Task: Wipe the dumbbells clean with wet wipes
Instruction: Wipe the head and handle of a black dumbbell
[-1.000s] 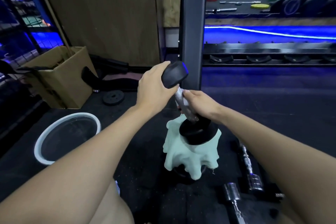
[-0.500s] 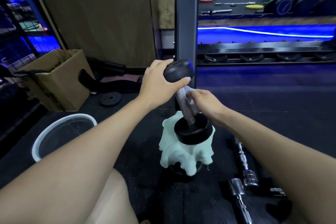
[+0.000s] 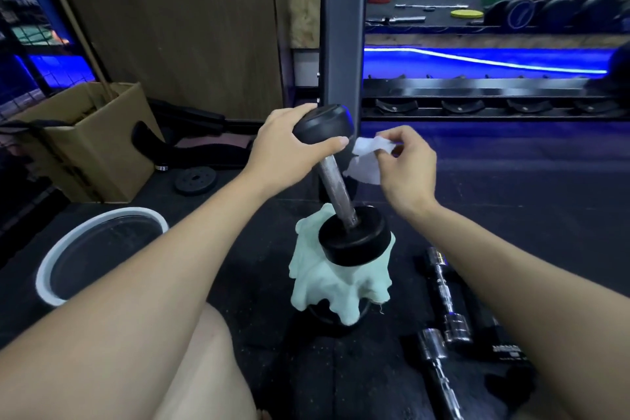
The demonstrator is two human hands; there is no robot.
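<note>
A black dumbbell (image 3: 335, 186) with a steel handle stands tilted on end. Its lower head rests on a pale green cloth (image 3: 335, 286) draped over another black weight on the floor. My left hand (image 3: 288, 143) grips the dumbbell's upper head. A crumpled white wet wipe (image 3: 366, 160) is pinched in the fingers of my right hand (image 3: 405, 170), just right of the handle and off it.
Two chrome dumbbells (image 3: 443, 303) lie on the black rubber floor at the right. A white-rimmed bucket (image 3: 56, 259) stands at the left, a cardboard box (image 3: 102, 147) behind it. A grey steel post (image 3: 341, 27) and a dumbbell rack (image 3: 477, 95) rise behind.
My right hand, which was wrapped with the wipe around the steel handle, has come off it and lifted to the right with the wipe. My left hand keeps its grip on the upper head.
</note>
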